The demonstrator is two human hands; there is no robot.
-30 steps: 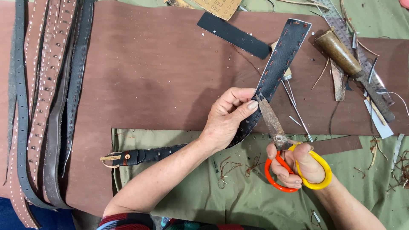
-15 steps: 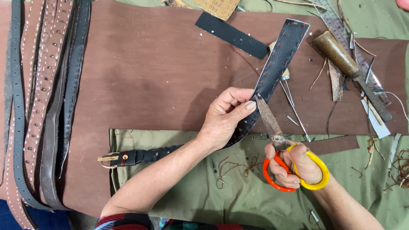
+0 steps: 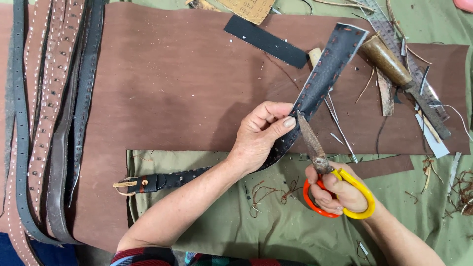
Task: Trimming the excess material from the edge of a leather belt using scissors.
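At frame centre, the left hand [image 3: 258, 140] is pinching a dark perforated leather belt [image 3: 322, 71], lifting it taut off the brown leather sheet [image 3: 172, 83] on the worktop; the right hand [image 3: 340, 189], fingers closed through the scissors' [image 3: 320, 162] handles, is meeting its edge with the blades.

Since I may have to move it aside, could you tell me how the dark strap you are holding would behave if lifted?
The dark strap probably holds some stiffness: its free end stands up past the left hand. Along its length it bends toward the buckle, so it would likely droop. It looks thin, so probably light.
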